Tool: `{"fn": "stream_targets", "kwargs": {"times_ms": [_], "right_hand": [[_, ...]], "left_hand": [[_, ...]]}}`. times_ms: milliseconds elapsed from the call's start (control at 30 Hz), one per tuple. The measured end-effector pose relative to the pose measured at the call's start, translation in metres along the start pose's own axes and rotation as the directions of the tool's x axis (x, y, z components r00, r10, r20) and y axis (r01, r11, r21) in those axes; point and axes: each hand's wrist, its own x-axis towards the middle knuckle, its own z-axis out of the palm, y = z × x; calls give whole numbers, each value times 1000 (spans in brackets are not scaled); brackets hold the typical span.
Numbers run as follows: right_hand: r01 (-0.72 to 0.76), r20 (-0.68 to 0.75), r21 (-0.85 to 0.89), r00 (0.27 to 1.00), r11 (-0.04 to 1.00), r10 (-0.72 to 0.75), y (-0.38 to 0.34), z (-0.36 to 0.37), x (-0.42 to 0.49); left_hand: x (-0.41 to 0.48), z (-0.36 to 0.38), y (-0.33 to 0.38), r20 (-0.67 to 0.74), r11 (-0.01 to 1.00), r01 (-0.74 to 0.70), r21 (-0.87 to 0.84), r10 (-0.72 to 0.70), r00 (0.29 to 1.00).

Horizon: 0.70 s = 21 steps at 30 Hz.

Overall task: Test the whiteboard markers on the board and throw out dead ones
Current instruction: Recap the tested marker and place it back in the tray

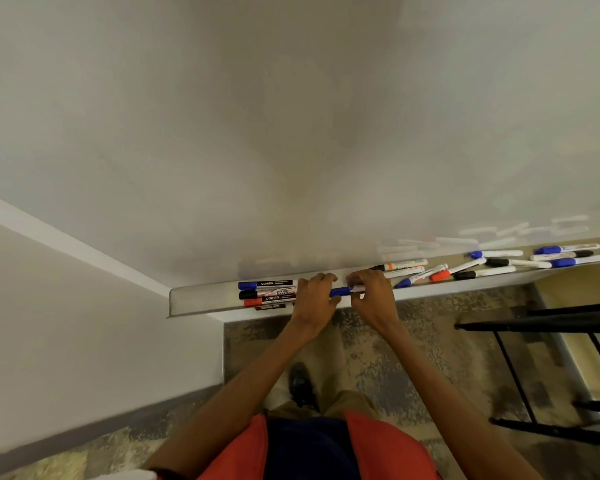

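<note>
A blue-capped marker lies level between my two hands just above the tray. My left hand grips its blue cap end; my right hand pinches its white barrel. At the tray's left end three markers sit side by side: a blue one, a black one and a red one. Several more blue, black and orange-red markers lie scattered along the tray to the right. The whiteboard above looks blank, with faint reflections of the markers.
A white wall juts out on the left beside the tray's end. Black chair or table legs stand at the right over a mottled carpet. My shoe is below the tray.
</note>
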Motion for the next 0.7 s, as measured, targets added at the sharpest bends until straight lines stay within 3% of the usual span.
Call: {"fn": "stream_targets", "kwargs": {"times_ms": [100,300,700], "right_hand": [[15,24,-83,1000,996,-13,3,-1,-7],[56,8,-202,998,978,-56,6,3,-17],[188,95,-196,981,962,-172,-2,-6,-10]], "left_hand": [[6,13,4,89,994,-27,108,17,996],[10,23,2,91,982,-42,184,25,996],[2,14,-14,-49,989,-111,94,116,992]]}}
